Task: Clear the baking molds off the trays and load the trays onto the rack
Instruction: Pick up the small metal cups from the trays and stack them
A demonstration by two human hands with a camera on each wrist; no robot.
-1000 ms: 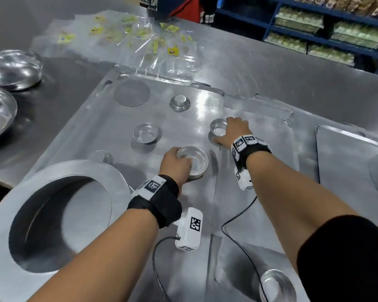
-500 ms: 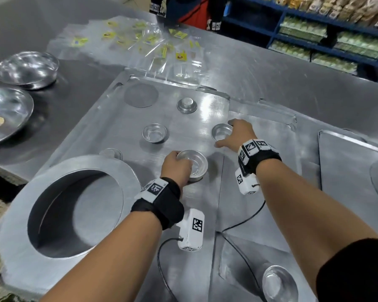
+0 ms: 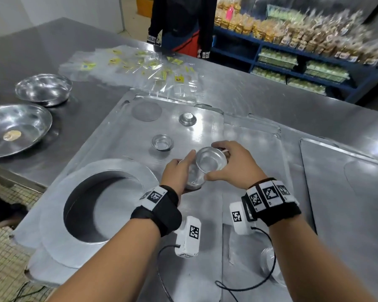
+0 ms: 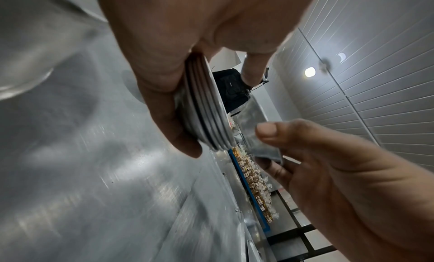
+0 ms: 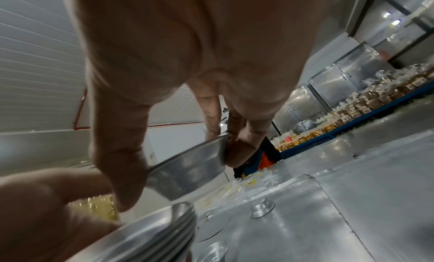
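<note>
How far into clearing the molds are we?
Partly done. Left hand holds a stack of nested molds; right hand holds a single mold just above it, not yet nested. Left: an upright mold and an upturned mold sit on the tray, another mold lies nearer. No trays racked.

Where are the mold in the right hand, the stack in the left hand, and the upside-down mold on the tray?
mold in the right hand [image 3: 211,159], head view, its open inside.
stack in the left hand [image 4: 206,106], left wrist view, nested rims.
upside-down mold [image 3: 187,118], head view, its flat bottom.
</note>
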